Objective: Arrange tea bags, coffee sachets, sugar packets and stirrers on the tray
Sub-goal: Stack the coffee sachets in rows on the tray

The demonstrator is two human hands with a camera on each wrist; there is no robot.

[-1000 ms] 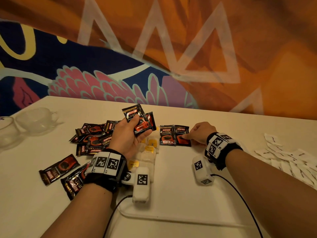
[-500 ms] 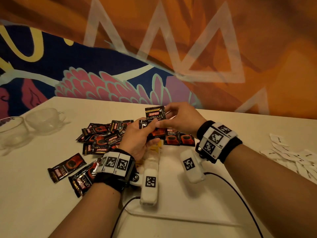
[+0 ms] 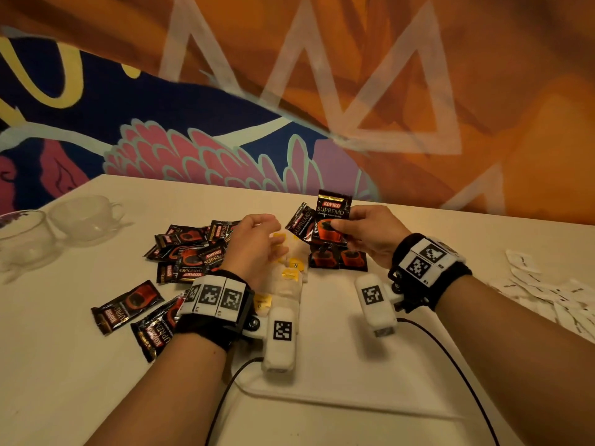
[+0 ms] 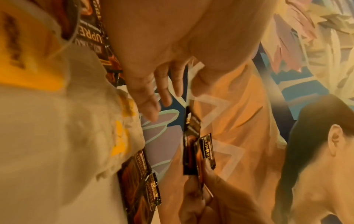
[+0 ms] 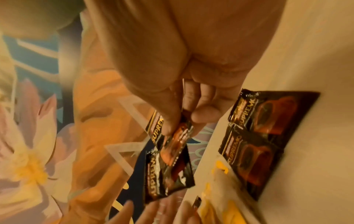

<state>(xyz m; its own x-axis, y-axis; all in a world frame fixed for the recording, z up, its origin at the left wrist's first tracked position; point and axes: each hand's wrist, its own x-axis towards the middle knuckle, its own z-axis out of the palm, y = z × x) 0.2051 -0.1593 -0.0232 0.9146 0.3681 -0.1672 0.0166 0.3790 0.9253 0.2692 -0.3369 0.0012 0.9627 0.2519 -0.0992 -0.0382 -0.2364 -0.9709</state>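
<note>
My right hand [image 3: 338,225] pinches two black coffee sachets [image 3: 333,217] between thumb and fingers, held above the white tray [image 3: 322,394]; the right wrist view shows the same pinched coffee sachets [image 5: 172,145]. Two more sachets [image 3: 338,257] lie side by side on the tray's far part, just below. My left hand [image 3: 273,239] hovers empty beside them, its fingers [image 4: 159,94] loosely straight. A column of tea bags [image 3: 289,272] with yellow tags lies on the tray under my left hand.
A heap of coffee sachets [image 3: 193,249] lies on the table left of the tray, with loose sachets [image 3: 127,305] nearer me. White sugar packets [image 3: 547,291] are scattered at the right. Two glass cups [image 3: 87,217] stand at the far left. A painted wall rises behind the table.
The two sachets passed from my left hand to my right. My left hand let go and drew back a little to the left, now empty.
</note>
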